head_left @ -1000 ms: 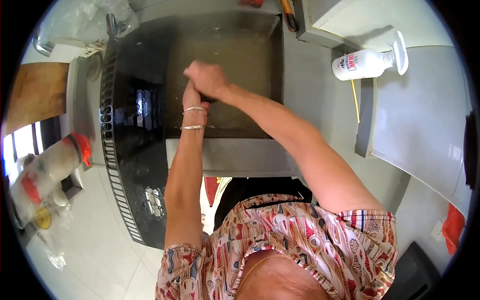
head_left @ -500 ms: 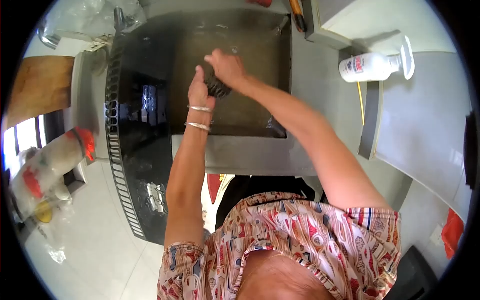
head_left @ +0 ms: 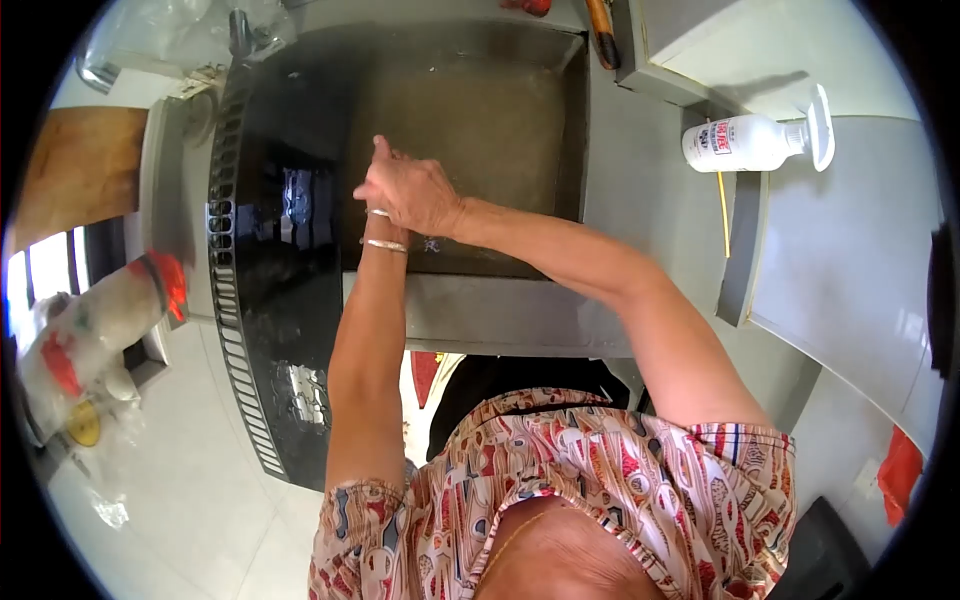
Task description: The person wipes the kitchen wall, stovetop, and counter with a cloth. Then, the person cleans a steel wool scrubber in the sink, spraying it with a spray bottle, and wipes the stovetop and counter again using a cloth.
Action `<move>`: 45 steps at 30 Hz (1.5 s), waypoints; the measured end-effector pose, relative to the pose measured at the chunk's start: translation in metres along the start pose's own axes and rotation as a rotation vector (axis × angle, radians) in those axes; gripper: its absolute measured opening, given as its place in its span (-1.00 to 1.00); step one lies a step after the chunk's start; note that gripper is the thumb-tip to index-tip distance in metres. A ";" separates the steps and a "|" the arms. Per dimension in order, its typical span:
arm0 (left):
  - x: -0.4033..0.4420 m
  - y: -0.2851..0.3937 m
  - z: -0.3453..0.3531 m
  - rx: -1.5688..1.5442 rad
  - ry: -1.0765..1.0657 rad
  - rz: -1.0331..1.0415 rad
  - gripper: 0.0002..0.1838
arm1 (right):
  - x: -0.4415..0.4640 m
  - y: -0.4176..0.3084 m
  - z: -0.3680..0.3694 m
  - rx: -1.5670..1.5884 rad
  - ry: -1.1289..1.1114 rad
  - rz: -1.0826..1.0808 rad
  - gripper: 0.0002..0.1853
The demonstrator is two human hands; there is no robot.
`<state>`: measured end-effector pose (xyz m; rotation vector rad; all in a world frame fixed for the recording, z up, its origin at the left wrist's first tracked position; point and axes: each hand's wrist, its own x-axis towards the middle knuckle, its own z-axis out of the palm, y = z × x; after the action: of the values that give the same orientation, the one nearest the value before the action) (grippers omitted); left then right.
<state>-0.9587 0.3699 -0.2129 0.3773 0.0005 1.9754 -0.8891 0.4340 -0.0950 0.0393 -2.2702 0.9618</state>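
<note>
My right hand point(head_left: 420, 194) lies across my left hand point(head_left: 381, 150) over the dark basin point(head_left: 500, 130) of murky water. Its fingers are curled round the other hand near the wrist; whatever is in its grip is hidden. Most of my left hand is covered, with only a raised digit showing above the right knuckles. Two silver bangles point(head_left: 386, 245) circle my left wrist. No dark scrubber shows between the hands.
Left of the basin is a glossy black panel point(head_left: 290, 270) with a slotted edge. A white spray bottle point(head_left: 740, 144) lies on the right ledge. An orange-and-black handle point(head_left: 601, 35) is at the top, a filled plastic bag point(head_left: 100, 310) at left.
Both hands have moved down and left since half a second ago, and the right now covers the left. The dark scrubber seen between them then is out of sight.
</note>
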 end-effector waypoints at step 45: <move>0.009 0.011 0.161 0.648 0.919 0.314 -0.78 | 0.066 0.029 -0.046 0.454 -0.355 0.654 -0.74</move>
<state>-0.9290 0.3458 -0.0561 -0.1709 1.2437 2.2579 -0.9222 0.4998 -0.0510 -0.3871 -2.3663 1.9313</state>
